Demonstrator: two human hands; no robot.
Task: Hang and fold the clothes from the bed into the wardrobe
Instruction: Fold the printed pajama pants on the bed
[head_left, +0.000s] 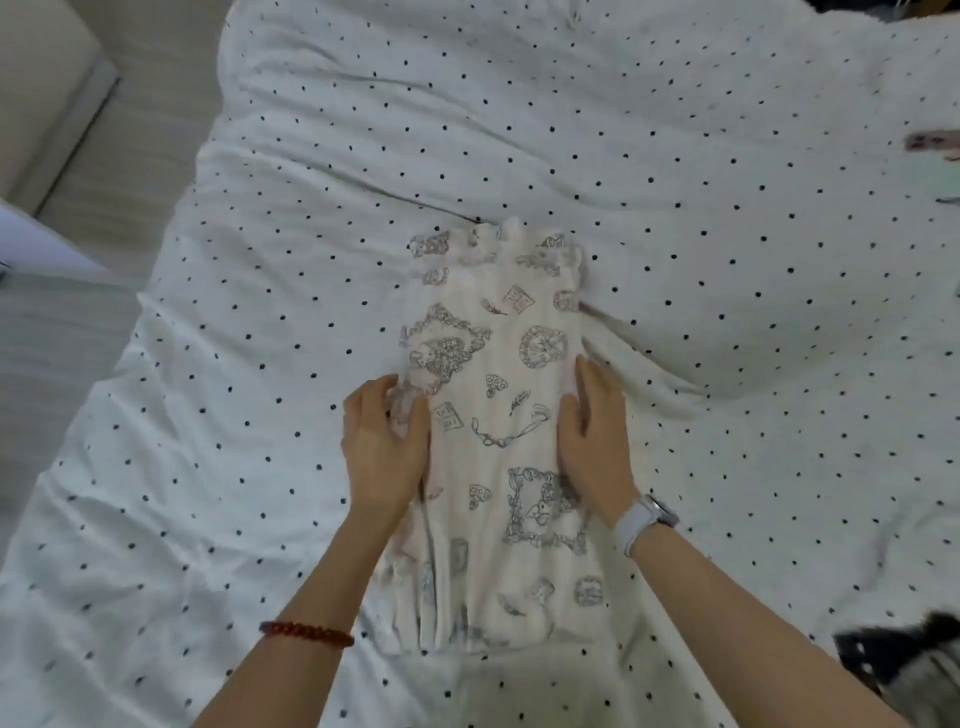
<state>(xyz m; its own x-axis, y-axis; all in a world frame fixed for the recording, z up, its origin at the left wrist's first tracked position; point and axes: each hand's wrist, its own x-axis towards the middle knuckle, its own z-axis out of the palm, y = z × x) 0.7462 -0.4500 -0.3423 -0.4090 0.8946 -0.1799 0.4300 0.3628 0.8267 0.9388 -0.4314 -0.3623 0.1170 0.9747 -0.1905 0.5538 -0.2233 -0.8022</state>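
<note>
Hands flatten a half-folded garment on the bed.

The left hand (384, 441) curls round the left edge of the white printed cotton garment (493, 441), fingers tucked into the fold, while the right hand (597, 441) lies flat with straight fingers along the right edge. The garment lies as a narrow lengthwise strip on the white black-dotted duvet (727, 312). Judged from this, folding is midway; next comes a crosswise fold, needing both ends brought together evenly. A dark item (883, 660) lies at the lower right.
</note>
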